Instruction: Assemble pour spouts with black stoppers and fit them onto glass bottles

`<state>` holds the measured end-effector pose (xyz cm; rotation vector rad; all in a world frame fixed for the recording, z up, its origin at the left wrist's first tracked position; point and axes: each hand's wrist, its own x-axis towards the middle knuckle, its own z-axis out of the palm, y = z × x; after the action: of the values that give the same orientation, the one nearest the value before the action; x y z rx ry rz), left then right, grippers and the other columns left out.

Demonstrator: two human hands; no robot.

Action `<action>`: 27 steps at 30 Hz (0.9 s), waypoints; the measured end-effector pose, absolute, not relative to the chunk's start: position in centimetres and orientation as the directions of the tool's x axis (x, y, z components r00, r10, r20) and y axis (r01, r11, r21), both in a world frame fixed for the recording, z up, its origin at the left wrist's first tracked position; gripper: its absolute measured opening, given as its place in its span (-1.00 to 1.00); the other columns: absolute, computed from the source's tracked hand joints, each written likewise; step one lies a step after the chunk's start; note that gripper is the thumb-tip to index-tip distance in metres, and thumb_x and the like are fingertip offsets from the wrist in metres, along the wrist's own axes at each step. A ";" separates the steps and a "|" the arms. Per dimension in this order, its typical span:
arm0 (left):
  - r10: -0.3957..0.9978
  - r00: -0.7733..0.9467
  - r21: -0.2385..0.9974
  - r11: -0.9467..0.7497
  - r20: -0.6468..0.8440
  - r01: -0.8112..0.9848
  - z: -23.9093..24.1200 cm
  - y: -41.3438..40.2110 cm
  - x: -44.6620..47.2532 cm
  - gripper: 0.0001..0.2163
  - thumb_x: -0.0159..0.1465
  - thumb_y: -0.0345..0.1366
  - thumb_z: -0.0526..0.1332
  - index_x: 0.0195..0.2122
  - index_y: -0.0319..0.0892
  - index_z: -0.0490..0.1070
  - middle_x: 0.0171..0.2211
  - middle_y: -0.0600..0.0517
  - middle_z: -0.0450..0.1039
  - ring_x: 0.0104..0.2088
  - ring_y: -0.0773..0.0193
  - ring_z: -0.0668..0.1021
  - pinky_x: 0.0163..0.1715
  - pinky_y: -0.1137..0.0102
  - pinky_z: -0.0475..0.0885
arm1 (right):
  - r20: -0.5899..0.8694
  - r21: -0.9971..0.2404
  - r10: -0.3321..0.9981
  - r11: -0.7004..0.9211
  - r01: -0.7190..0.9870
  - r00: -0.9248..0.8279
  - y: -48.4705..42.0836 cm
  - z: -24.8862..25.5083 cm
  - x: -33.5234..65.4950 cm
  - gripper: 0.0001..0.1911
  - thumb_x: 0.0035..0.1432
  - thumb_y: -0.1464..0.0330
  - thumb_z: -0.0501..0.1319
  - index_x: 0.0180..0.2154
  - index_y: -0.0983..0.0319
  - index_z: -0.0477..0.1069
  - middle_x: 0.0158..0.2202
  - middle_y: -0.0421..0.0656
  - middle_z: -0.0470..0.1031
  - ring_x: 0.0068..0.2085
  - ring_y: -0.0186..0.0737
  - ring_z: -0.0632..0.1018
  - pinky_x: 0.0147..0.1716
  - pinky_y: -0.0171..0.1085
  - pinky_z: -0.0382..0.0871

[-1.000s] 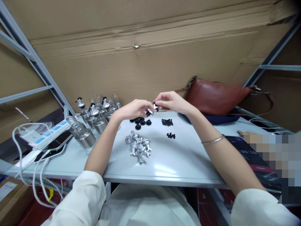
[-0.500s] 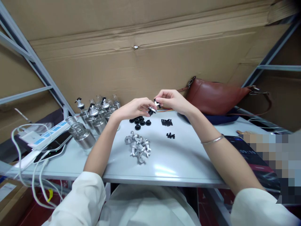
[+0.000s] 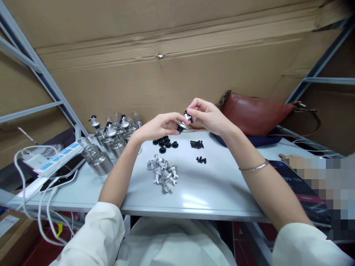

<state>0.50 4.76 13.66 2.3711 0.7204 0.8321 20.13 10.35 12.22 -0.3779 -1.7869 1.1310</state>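
My left hand (image 3: 163,125) is closed on a pourer spout (image 3: 181,127) with a silver top and a black ribbed stopper, held above the back of the table. Fingers of my right hand (image 3: 206,114) pinch a small black piece (image 3: 190,117) at the spout's upper end; how it is seated there is too small to tell. Below them lie several black stoppers (image 3: 162,150), a row of black levers (image 3: 196,144) and small black caps (image 3: 201,160). Nearer me is a heap of silver pourer bodies (image 3: 163,173).
Glass-and-steel bottles (image 3: 100,164) stand at the left, a few with pourers fitted. Beside them are a power strip (image 3: 59,159) and white cables. A brown leather bag (image 3: 249,114) sits back right, a phone (image 3: 294,184) by my right forearm. Cardboard (image 3: 177,81) walls the back.
Both hands have shifted slightly to the right, carrying the pourer spout. My right hand has also risen a little, and the spout's upper part shows more clearly. The parts on the table are unmoved.
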 end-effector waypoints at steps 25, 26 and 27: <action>0.654 0.625 0.720 -0.663 0.426 0.203 13.5 4.6 0.5 -0.50 0.13 -0.42 0.26 0.08 -0.09 0.15 -0.15 0.00 0.36 -0.19 0.36 0.48 -0.19 0.45 0.46 | 0.597 -0.792 0.648 0.570 -0.218 -0.473 9.6 12.5 20.0 -0.60 -0.04 0.09 0.36 -0.47 0.23 0.27 -0.57 -0.31 0.32 -0.57 -0.47 0.23 -0.62 -0.41 0.02; 0.663 0.612 0.735 -0.652 0.430 0.189 13.5 4.6 0.5 -0.45 0.13 -0.42 0.27 0.12 -0.08 0.10 -0.16 0.00 0.36 -0.18 0.35 0.48 -0.18 0.45 0.46 | 0.599 -0.792 0.653 0.568 -0.223 -0.463 9.6 12.5 20.0 -0.59 -0.06 0.08 0.36 -0.46 0.22 0.26 -0.57 -0.30 0.32 -0.57 -0.47 0.23 -0.62 -0.40 0.02; 0.667 0.609 0.740 -0.646 0.429 0.186 13.5 4.6 0.5 -0.42 0.13 -0.41 0.27 0.14 -0.08 0.07 -0.15 -0.01 0.37 -0.17 0.34 0.49 -0.17 0.44 0.46 | 0.597 -0.795 0.658 0.565 -0.223 -0.460 9.5 12.6 20.0 -0.59 -0.07 0.08 0.37 -0.46 0.22 0.26 -0.57 -0.31 0.32 -0.57 -0.47 0.23 -0.62 -0.40 0.02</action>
<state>0.51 4.64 13.47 2.1738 0.6682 0.9403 19.95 9.51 12.58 -0.3594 -1.7696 1.0706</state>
